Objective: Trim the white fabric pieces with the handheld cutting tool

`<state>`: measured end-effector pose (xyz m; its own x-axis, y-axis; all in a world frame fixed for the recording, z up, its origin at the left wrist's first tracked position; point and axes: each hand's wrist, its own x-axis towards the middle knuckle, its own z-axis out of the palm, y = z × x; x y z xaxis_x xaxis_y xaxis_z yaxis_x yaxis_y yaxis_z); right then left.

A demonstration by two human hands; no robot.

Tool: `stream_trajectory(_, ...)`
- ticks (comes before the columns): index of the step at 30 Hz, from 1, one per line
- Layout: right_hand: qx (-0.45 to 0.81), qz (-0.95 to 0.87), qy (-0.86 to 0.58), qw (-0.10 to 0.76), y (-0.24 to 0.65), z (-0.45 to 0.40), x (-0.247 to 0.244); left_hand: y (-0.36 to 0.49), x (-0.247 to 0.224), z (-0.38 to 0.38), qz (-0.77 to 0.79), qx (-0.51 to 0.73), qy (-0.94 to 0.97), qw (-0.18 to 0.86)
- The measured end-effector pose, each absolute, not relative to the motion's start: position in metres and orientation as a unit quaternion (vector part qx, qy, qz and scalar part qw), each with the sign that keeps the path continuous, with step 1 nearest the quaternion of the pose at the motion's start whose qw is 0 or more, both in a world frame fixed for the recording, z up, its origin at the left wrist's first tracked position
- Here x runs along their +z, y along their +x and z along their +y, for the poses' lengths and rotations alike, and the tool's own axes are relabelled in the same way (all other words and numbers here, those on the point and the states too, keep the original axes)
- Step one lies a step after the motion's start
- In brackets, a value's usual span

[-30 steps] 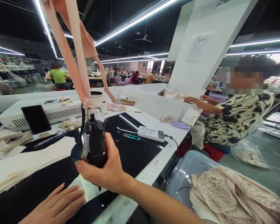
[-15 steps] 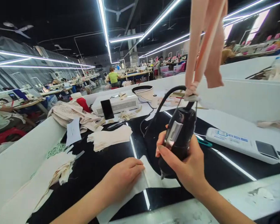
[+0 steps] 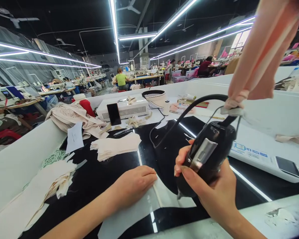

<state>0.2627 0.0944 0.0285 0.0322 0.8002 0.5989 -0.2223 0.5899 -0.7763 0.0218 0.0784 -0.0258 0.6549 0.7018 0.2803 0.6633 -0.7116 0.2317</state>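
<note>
Head view: my right hand (image 3: 220, 194) is wrapped firmly around a black handheld tool (image 3: 214, 162), fingers on one side, thumb across the near side just below its silver plate. I hold the tool tilted, top leaning away to the right, narrow tip pointing down by the edge of a white cloth piece (image 3: 142, 209); whether the tip touches the cloth I cannot tell. Pale pink strips (image 3: 261, 56) are knotted above the tool and run up out of view, and a thick black cable (image 3: 204, 97) arcs from its top down to the left. My left hand (image 3: 137, 181) lies over the cloth piece, fingers close together and near its far edge; I cannot tell whether they pinch the fabric or only press it. The cloth piece lies in front of me on the black worktop (image 3: 94, 179), a raised line crossing it just beside my left fingertips. Beyond that hand sits a stack of pale cut cloth (image 3: 117, 146), and behind it a dark phone (image 3: 114, 114) leans upright near a white vented box (image 3: 124, 111). Off to my left lie a longer pile of fabric (image 3: 37, 196), green string (image 3: 54, 157) and a printed paper slip (image 3: 74, 137). Right of the tool is a white device with a dark screen (image 3: 259, 156).
</note>
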Motion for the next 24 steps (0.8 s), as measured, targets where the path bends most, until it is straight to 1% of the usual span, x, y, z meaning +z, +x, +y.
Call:
stream_trajectory(3,0.394,-0.593,-0.246,0.658,0.268,0.091,0.025,0.020,-0.026,0.075,0.371,0.183,0.909,0.057)
stream_trajectory(11,0.399,-0.592,-0.227,0.662,0.267,0.093,0.027,0.023,-0.026,0.071,0.370,0.187,0.907,0.068)
stream_trajectory(17,0.408,-0.542,-0.224,0.700,0.243,0.116,0.032,0.024,-0.031,0.068,0.372,0.205,0.904,0.055)
stream_trajectory(24,0.423,-0.537,-0.218,0.696,0.221,0.138,0.030,0.027,-0.034,0.065,0.373,0.209,0.902,0.052)
